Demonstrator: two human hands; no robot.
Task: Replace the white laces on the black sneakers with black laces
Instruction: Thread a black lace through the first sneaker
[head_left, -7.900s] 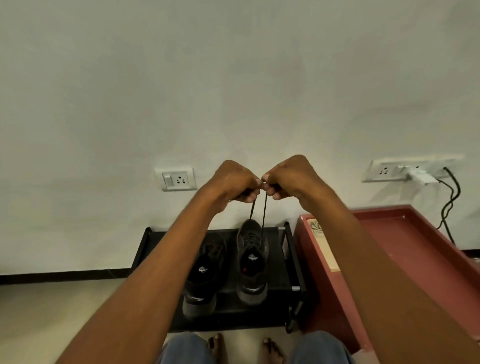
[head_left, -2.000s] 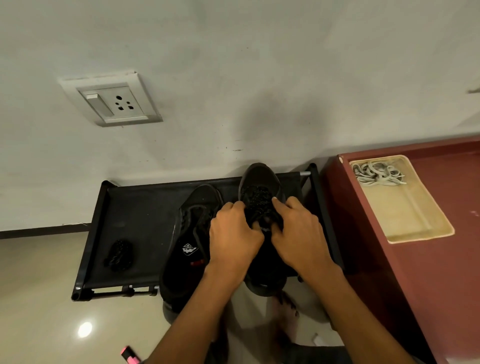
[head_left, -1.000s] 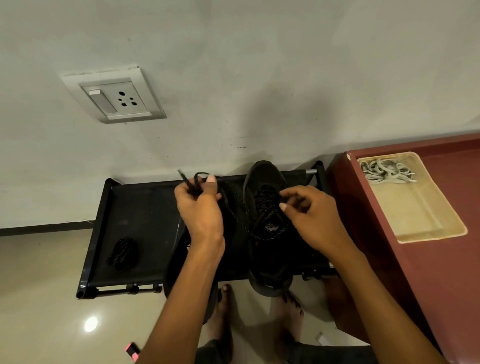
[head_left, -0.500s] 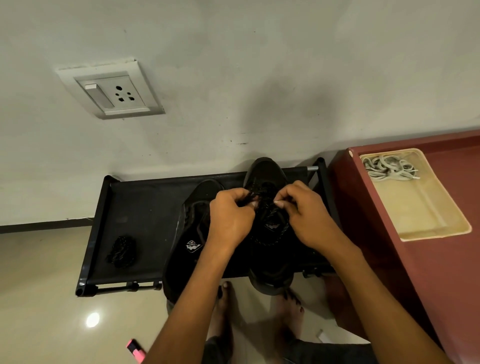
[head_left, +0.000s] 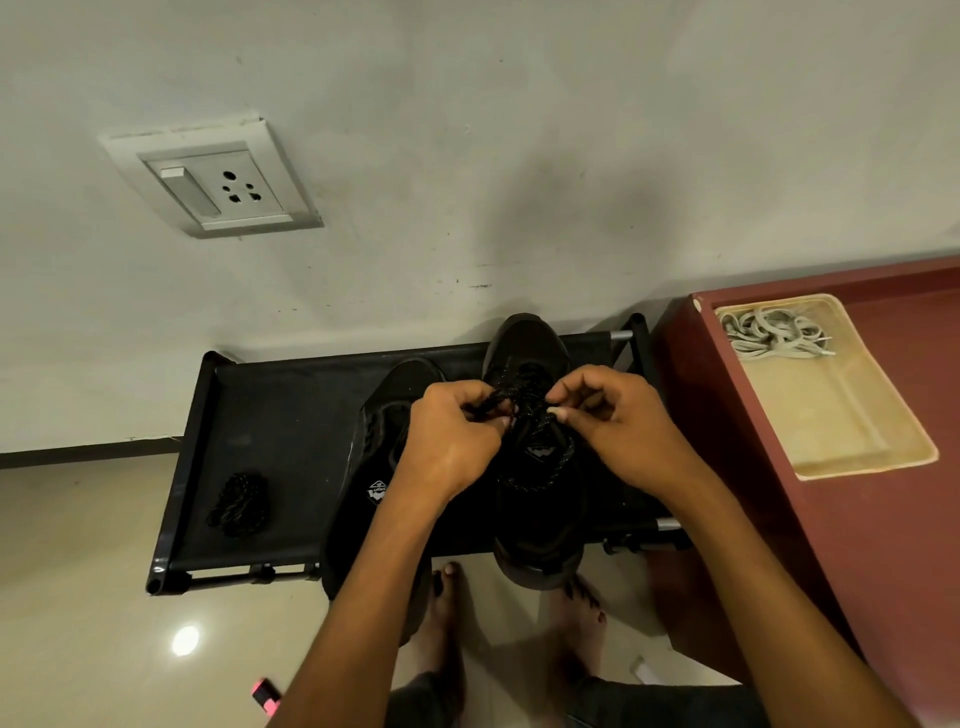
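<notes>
While both hands (head_left: 540, 431) pinch it, braided black lace (head_left: 545, 475) loops.

This looks like a home, likely an entryway corner: a low black fabric shoe rack (head_left: 291, 415) stands against a plain painted wall with a white plastic switch-and-socket plate (head_left: 210, 179). Glossy beige floor tiles (head_left: 78, 571) lie under the person's bare feet (head_left: 441, 618), beside a dark red wooden cabinet (head_left: 883, 545).

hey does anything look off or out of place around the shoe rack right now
Mostly tidy. The two black sneakers overhang the front edge of the black rack, heels past the rail. A small pink object lies loose on the floor. The white laces sit in the beige tray, and a spare black lace bundle rests on the rack.
</notes>
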